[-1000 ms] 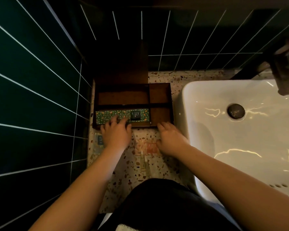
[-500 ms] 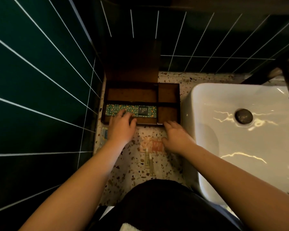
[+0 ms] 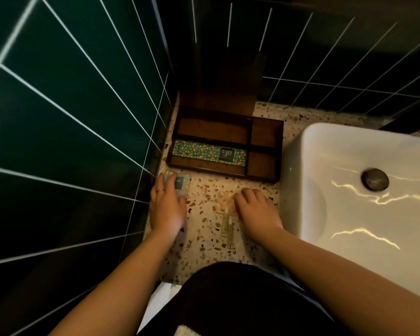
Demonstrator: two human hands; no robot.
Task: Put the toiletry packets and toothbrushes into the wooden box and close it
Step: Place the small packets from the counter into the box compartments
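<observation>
The wooden box [image 3: 264, 137] sits open in the corner of the terrazzo counter, its lid [image 3: 226, 83] standing upright against the wall. A long green patterned packet [image 3: 204, 152] lies in the front left compartment. My left hand [image 3: 166, 207] rests flat on a pale bluish packet [image 3: 181, 185] beside the left wall, fingers spread over it. My right hand [image 3: 255, 212] lies on an orange-pink packet [image 3: 224, 200], fingers curled at its edge. Two thin toothbrushes [image 3: 227, 226] in wrappers lie between my hands.
A white basin [image 3: 349, 190] with a dark drain plug [image 3: 375, 179] fills the right side, close to the box. Dark green tiled walls [image 3: 70, 117] close off the left and back. The terrazzo counter [image 3: 204, 248] is narrow, and my dark clothing covers its near edge.
My left hand has pulled back from the green packet in the box and come down on the bluish packet by the wall. My right hand has drawn slightly toward me on the orange packet.
</observation>
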